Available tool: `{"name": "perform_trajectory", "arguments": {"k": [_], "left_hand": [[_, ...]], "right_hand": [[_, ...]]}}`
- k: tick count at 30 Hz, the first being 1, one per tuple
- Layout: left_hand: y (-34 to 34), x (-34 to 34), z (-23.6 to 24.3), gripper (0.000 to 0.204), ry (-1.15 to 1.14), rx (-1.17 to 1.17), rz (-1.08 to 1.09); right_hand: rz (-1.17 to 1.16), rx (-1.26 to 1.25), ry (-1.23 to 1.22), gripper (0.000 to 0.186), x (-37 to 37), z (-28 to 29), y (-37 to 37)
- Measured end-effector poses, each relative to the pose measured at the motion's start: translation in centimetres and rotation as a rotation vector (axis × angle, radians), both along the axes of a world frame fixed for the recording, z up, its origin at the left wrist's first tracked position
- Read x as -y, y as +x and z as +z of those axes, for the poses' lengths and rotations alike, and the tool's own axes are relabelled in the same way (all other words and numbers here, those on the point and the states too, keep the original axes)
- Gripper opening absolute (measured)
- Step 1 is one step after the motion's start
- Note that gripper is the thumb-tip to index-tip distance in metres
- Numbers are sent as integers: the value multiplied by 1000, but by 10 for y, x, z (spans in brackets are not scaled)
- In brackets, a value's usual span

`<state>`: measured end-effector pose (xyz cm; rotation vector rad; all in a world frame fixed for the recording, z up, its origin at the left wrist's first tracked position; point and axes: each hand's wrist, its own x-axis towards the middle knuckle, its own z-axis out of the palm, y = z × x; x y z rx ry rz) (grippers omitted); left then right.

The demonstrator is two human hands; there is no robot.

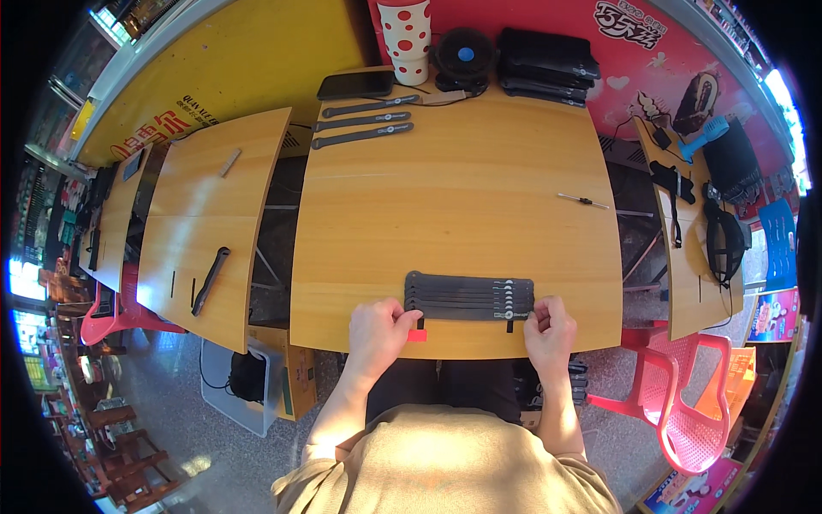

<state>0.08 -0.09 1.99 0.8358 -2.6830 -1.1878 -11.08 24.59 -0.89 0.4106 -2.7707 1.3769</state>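
Observation:
Several flat black straps [467,300] lie overlapped in a neat row near the front edge of the table, each with pale printing at its right end. My left hand [375,336] is closed in a pinch at the left end of the nearest strap. At that strap's other end, my right hand [550,332] pinches with thumb and fingertips. A small red tab [416,336] sticks out below the left thumb. One short black strip [509,326] projects from under the row near the right hand.
Three more black straps [364,126] lie at the far left, below a phone [355,85]. Behind stand a dotted tumbler [406,43], a round black fan [465,54] and stacked black pouches [548,64]. A thin rod [583,201] lies right. Pink chairs [685,390] flank the table.

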Motion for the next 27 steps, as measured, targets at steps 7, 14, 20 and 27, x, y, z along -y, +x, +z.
{"name": "perform_trajectory", "arguments": {"k": [7,14,20,27], "left_hand": [[2,1,-5,31,-39,-3,-5],[3,0,-6,30,5,6,14],[2,7,-10,28,22,-45,-30],[11,2,-2,30,-125,-31,5]], "right_hand": [[-10,24,4,16,0,2,0],[-4,-5,9,17,-4,0,1],[22,-9,-16,12,-5,2,1],[82,-172,-73,8,1,4,6]]}}
